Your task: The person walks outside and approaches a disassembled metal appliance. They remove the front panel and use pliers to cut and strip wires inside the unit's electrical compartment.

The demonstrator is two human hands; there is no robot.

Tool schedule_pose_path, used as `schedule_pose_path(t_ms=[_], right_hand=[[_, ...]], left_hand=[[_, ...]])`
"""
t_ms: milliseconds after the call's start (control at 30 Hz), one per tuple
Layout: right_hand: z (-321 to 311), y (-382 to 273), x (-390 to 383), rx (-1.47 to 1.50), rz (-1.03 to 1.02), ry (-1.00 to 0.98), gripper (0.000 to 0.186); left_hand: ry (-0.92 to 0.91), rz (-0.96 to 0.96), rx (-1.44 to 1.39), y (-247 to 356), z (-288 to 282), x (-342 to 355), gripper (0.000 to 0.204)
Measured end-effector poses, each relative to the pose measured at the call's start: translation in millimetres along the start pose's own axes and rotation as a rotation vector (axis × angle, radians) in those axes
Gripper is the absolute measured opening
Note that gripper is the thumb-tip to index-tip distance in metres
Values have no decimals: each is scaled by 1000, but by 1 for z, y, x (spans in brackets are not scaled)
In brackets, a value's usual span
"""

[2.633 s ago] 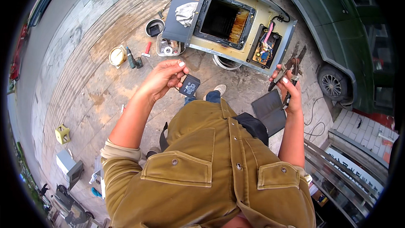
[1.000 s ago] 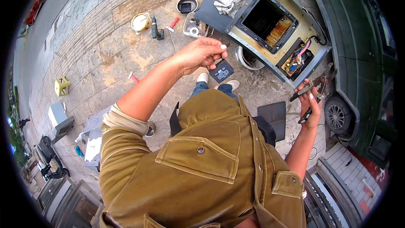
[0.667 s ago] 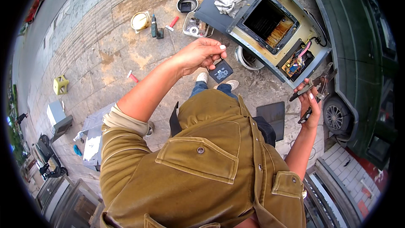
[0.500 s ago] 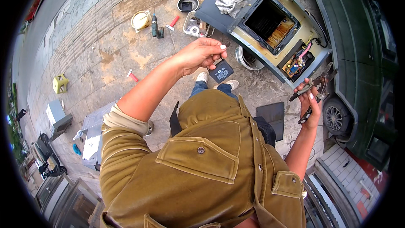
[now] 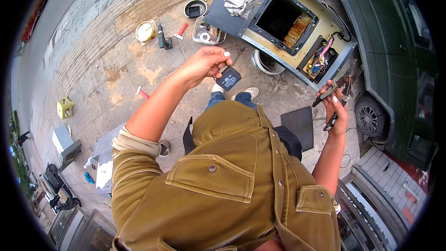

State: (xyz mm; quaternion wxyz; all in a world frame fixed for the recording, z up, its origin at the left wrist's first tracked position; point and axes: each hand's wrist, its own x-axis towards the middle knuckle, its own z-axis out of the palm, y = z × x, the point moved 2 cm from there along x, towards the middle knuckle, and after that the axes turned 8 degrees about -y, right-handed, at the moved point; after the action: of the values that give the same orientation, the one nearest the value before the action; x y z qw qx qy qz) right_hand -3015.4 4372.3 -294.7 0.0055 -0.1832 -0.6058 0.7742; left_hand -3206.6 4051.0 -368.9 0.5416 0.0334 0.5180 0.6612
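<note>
My left hand [image 5: 200, 69] is closed in a pinch, its thumb and finger at the top of a flat black capacitor [image 5: 229, 79] with pale print, which hangs above my shoes. At the right, my right hand [image 5: 339, 114] is wrapped round worn pliers [image 5: 327, 94] with dark, ridged handles; the palm partly hides them. Ahead of that hand lies a metal appliance housing [image 5: 287, 52] with a large square opening, blackened and rusty inside. Its small side compartment holds coloured wires and a circuit board [image 5: 316, 69].
A grey cloth [image 5: 240, 3] lies on the housing's side. Beyond my left hand are a parts basket [image 5: 218, 38], a round pan [image 5: 195, 3], a red-handled scraper [image 5: 180, 31], a drill [image 5: 162, 37] and a tub [image 5: 146, 31]. A white bucket [image 5: 256, 60] stands beside the housing; a green vehicle [image 5: 371, 42] borders the right.
The whole scene has shifted slightly left in view. The capacitor has turned a little under my left fingers and hangs more to the left. Both hands keep their hold.
</note>
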Motion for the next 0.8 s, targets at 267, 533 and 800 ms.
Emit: schedule_pose_path(t_ms=[267, 533, 800], right_hand=[[-39, -2, -19, -50, -12, 114, 50], [-65, 4, -37, -52, 10, 232, 43], [-93, 9, -33, -32, 44, 259, 43]], left_hand=[[456, -71, 754, -151, -125, 24, 24], [761, -254, 1331, -222, -219, -7, 26], [548, 263, 1031, -101, -102, 71, 23]])
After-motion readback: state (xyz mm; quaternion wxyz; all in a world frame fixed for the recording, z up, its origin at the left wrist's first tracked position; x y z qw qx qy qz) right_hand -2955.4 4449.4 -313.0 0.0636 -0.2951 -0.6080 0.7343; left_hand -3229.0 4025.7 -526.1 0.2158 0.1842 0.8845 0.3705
